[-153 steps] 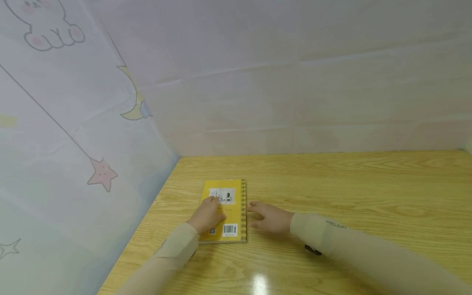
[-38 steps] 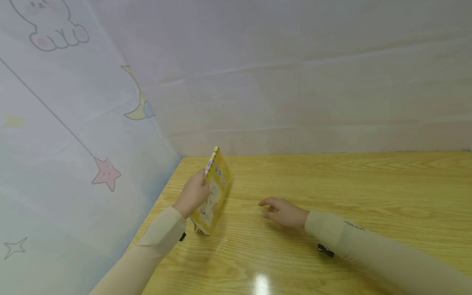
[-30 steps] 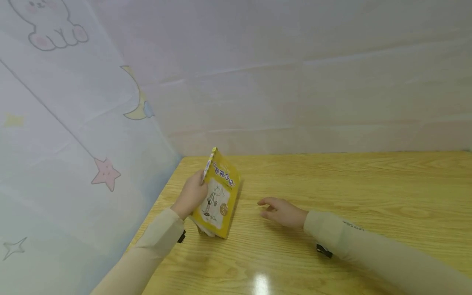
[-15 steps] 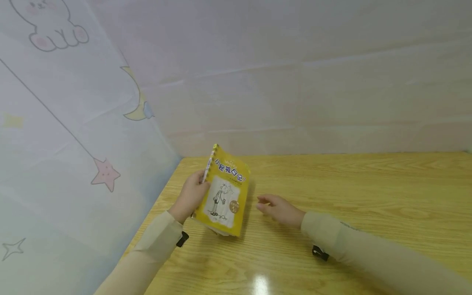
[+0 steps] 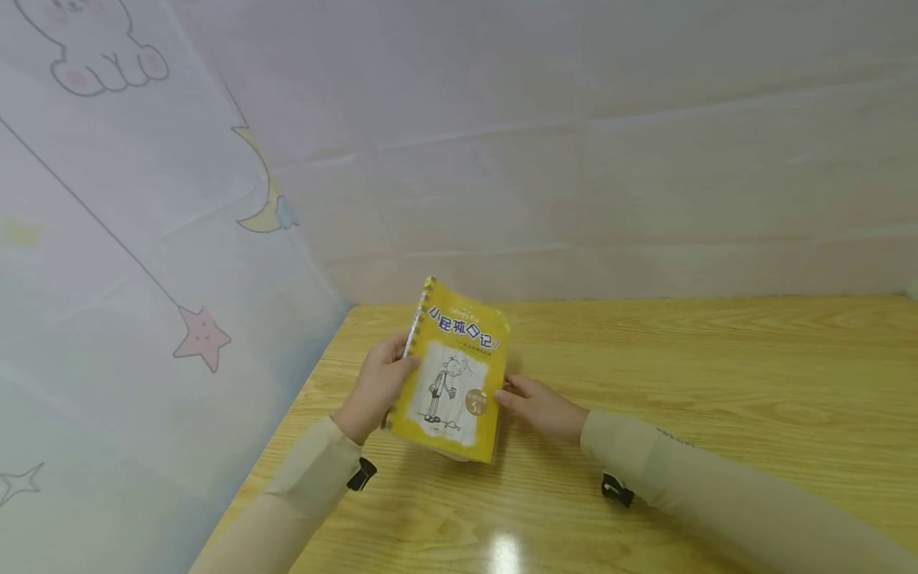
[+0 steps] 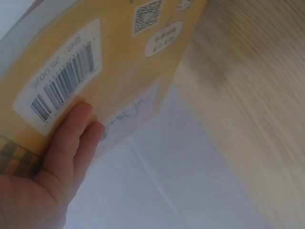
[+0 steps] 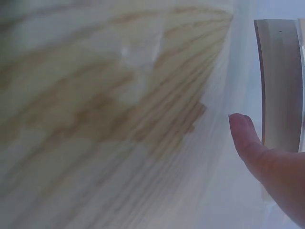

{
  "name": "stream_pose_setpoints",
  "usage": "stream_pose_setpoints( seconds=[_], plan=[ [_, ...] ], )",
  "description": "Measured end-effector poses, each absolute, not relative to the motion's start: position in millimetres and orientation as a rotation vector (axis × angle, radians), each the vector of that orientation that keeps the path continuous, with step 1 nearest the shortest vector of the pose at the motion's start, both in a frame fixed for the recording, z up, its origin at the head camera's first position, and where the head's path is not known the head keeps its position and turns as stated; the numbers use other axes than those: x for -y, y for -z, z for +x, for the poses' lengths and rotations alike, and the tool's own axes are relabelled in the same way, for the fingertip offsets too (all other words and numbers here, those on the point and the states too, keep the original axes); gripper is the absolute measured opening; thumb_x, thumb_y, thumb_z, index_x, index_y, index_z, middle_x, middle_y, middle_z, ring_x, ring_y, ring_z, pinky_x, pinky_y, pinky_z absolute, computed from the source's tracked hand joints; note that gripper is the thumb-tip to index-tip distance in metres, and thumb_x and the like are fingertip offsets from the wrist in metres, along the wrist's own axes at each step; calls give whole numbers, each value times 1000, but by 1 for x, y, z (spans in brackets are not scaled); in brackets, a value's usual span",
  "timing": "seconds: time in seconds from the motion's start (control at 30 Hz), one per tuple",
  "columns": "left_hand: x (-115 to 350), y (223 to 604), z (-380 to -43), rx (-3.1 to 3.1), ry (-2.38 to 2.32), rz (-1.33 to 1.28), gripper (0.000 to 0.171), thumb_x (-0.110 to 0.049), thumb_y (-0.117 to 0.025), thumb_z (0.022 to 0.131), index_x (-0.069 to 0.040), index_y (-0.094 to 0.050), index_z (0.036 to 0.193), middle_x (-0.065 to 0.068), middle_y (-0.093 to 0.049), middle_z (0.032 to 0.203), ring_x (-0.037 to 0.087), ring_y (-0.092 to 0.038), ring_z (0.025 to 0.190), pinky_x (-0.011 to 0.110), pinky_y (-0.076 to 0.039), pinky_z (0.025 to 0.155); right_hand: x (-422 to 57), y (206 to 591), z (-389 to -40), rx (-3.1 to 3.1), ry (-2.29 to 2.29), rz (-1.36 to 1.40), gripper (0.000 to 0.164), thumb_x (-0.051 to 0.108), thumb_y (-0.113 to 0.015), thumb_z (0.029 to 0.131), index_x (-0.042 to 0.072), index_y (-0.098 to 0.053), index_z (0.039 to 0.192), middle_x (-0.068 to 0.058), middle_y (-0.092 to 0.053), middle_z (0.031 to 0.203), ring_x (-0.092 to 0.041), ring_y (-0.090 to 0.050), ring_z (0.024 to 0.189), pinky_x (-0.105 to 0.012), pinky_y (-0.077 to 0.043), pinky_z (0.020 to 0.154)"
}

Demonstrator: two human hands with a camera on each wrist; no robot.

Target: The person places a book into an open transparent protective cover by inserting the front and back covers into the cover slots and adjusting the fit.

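Note:
A yellow paperback book [image 5: 459, 379] with a cartoon figure on its front cover is held tilted above the table, cover facing up toward me. My left hand [image 5: 373, 387] grips the spine side, thumb on the front. In the left wrist view, fingers of the left hand [image 6: 64, 157] lie against the back cover [image 6: 116, 62], near a barcode. At the opposite edge, my right hand [image 5: 543, 406] pinches the book, thumb at the front cover and the other fingers partly hidden behind. The right wrist view has a finger [image 7: 257, 150] beside the page edges [image 7: 281, 86].
The wooden table [image 5: 681, 367] spreads under both hands and far to the right. A pale cloth backdrop [image 5: 574, 159] rises at its back edge, and a printed one with a star [image 5: 203, 339] closes the left side. Each wrist carries a black strap [image 5: 362, 474].
The book lay flat, back cover up, under the left hand. It has been lifted and turned front cover up, then moved right. The right hand, earlier apart, now meets its right edge.

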State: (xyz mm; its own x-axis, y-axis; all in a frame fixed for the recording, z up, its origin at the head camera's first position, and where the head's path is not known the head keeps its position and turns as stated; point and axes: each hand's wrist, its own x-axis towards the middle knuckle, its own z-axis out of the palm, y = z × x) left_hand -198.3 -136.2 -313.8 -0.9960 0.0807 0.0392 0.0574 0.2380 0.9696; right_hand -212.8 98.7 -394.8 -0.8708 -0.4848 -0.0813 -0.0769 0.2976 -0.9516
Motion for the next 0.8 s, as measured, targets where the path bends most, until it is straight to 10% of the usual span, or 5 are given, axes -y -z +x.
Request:
stream_pose_setpoints(
  seconds=[0.8],
  plan=[
    [127,332,-183,-2127,-2294,255,44,2,-46,98,2,-45,141,22,-64,113,17,-68,84,31,-57,72,-111,394,-217,-1925,1846,-385,47,23,-33,108,-11,-35,140,-16,-61,115,-22,-62,99,-43,-52,85]
  ],
)
